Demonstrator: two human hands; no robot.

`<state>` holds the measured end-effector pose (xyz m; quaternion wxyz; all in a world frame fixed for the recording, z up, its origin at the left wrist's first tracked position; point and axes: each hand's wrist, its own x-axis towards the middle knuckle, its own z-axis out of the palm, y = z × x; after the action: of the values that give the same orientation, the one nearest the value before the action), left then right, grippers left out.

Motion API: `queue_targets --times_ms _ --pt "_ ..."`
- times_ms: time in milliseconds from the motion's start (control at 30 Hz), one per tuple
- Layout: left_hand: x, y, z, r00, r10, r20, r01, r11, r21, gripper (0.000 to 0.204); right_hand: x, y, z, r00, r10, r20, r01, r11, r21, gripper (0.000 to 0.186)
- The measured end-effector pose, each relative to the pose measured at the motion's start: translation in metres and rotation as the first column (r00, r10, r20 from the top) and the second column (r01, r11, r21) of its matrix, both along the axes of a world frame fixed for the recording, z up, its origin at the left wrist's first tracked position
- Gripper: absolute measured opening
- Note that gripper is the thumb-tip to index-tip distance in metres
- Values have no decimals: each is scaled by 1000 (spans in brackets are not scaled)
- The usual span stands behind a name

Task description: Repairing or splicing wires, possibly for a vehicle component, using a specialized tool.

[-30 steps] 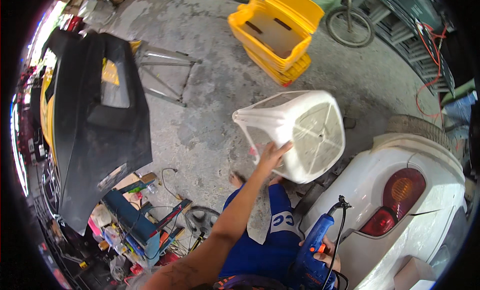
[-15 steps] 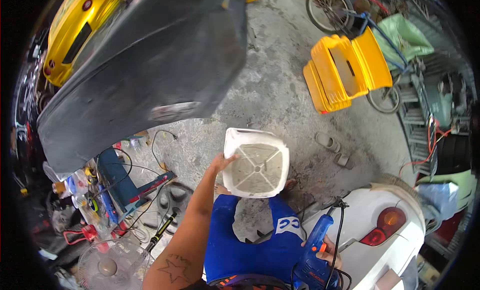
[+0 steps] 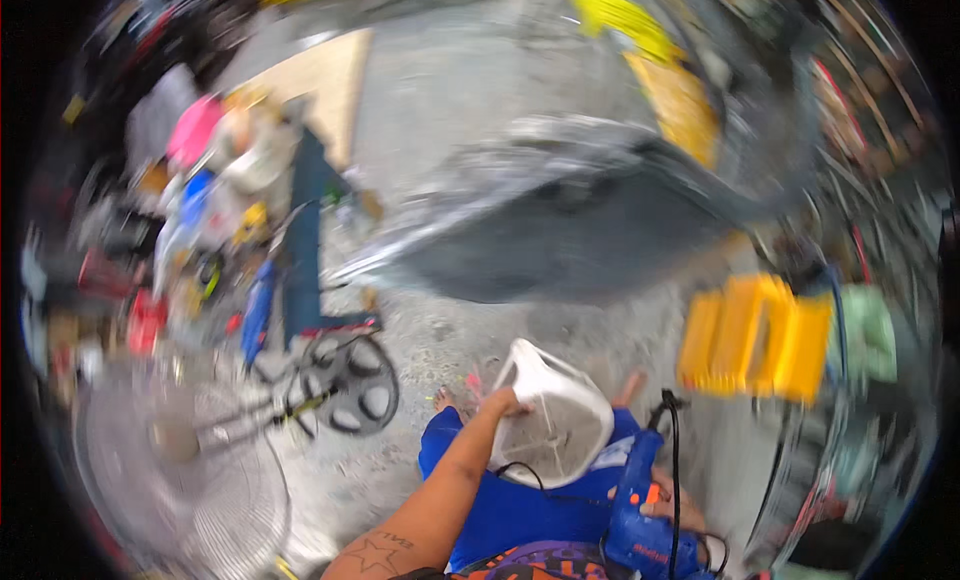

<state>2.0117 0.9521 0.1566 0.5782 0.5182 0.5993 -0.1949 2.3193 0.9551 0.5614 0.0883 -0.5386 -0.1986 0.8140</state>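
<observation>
My left hand (image 3: 508, 404) grips the rim of a white plastic stool (image 3: 562, 430), which tilts in front of my blue-clad legs (image 3: 500, 520). Its hollow, ribbed underside appears to face me. At the lower right, my right hand (image 3: 668, 502) is wrapped round a blue corded power tool (image 3: 632, 525) with orange controls. A black cord (image 3: 676, 460) loops over the tool. What kind of tool it is, I cannot tell.
A large dark grey car panel (image 3: 570, 240) stands ahead, blurred. A yellow plastic case (image 3: 755, 340) is to the right. At the left are a fan (image 3: 180, 450), a black wheel cover (image 3: 360, 385), a dark blue metal frame (image 3: 305, 240) and heaped clutter.
My view has swung, so the panel and yellow case sit differently and the white car part has left sight. The stool is nearer my lap, still in my left hand; my right hand keeps the tool.
</observation>
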Motion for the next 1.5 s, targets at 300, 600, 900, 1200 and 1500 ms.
queue_targets --times_ms 300,600,900,1200,1500 --pt "23 7 14 985 65 -159 -62 998 25 67 156 103 -129 775 630 -50 -624 776 91 56" --pt "81 36 22 815 579 -20 -433 632 643 28 65 136 -168 660 751 37 -733 632 252 71" --pt "38 44 109 615 513 599 -777 524 350 49 39 132 -235 562 804 -194 -732 593 337 79" --pt "24 3 155 177 618 766 -930 360 -76 32 -7 131 -225 427 904 -17 -826 398 400 85" --pt "74 10 158 -52 633 773 -878 340 -337 53 39 126 -210 602 791 109 -756 520 399 86"
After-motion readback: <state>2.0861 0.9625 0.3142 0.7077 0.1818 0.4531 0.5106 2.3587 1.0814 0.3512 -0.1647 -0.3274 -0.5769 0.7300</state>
